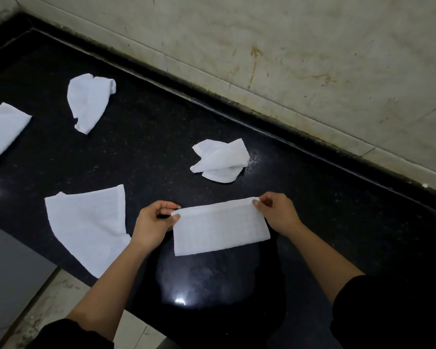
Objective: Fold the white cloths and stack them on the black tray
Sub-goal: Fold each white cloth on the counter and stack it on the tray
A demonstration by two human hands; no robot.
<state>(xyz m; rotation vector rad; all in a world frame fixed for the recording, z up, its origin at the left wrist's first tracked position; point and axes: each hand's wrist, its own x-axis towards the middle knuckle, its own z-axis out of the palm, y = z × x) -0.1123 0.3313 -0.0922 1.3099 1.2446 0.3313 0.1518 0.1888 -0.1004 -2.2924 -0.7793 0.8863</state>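
1. The left hand (152, 224) comes in from 7 o'clock, forearm bare, dark sleeve at the elbow; thumb and fingers pinch the upper left corner of the folded cloth (220, 226).
2. The right hand (277, 214) comes in from 5 o'clock, wrist bent inward, pinching the upper right corner of the same cloth.
3. That cloth hangs as a flat rectangle between both hands, above the black counter (149, 137).
4. 4 other white cloths lie unfolded on the counter: one (86, 230) at 9 o'clock of the hands, a crumpled one (220, 162) at 12, one (88, 102) at 10, one (3, 132) at the left edge.
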